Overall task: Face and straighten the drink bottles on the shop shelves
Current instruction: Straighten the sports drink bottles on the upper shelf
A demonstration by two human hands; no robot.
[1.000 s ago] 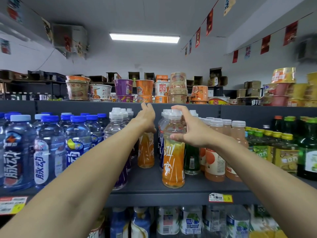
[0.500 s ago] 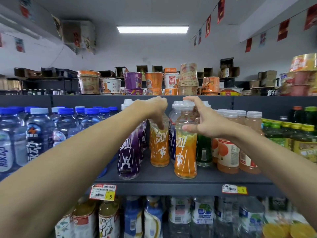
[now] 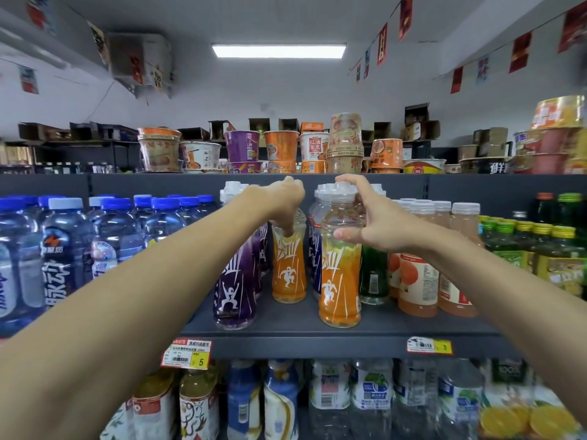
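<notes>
As the right hand (image 3: 381, 230) grips it, the orange bottle (image 3: 338, 281) stands upright.

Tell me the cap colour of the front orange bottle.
White. The cap on the front orange bottle shows best in the head view.

Orange bottles (image 3: 340, 281) and purple bottle (image 3: 235, 290) with white figure prints, blue-capped bottles (image 3: 117, 230).

A: what's up top?
B: noodle cups (image 3: 242, 146) in a row, purple, orange, white. cardboard boxes (image 3: 416, 114) behind them.
A: ceiling?
B: one light panel (image 3: 279, 50), lit. red pennants (image 3: 382, 44) strung along the right.
A: tags?
B: two. price tag marked 5 (image 3: 186, 353) at left, price tag marked 3 (image 3: 429, 346) at right.
</notes>
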